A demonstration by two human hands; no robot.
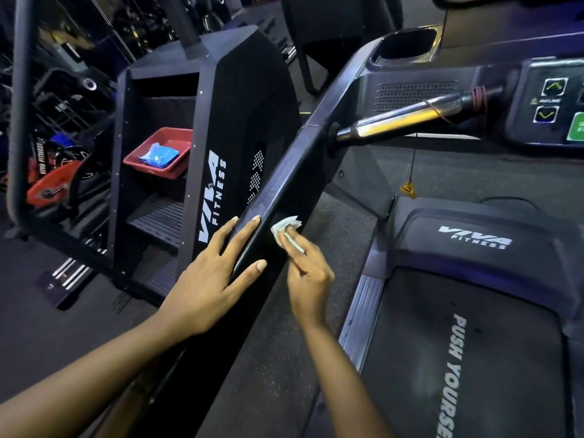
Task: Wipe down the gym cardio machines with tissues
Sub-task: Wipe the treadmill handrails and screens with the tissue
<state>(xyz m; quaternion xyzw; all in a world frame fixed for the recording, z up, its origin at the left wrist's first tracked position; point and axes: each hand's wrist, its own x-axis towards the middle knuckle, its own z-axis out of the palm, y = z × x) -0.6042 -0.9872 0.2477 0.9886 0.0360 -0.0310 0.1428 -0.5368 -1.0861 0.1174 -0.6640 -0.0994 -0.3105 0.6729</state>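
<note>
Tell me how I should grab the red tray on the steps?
Take the red tray by its raised front rim, reaching in from the open front of the stair machine. The side panel boxes it in, and the rim gives fingers a lip. Keep it level: a blue packet lies inside.

The dark speckled rubber gym floor (344,235) carries a tall black stair-climber machine (240,121) and, just beside it, a black treadmill (474,311). Among the climber's ribbed black steps (158,216), an upper one holds a red rectangular plastic tray (172,142). A crumpled blue plastic packet (158,156) lies in the tray.
</note>
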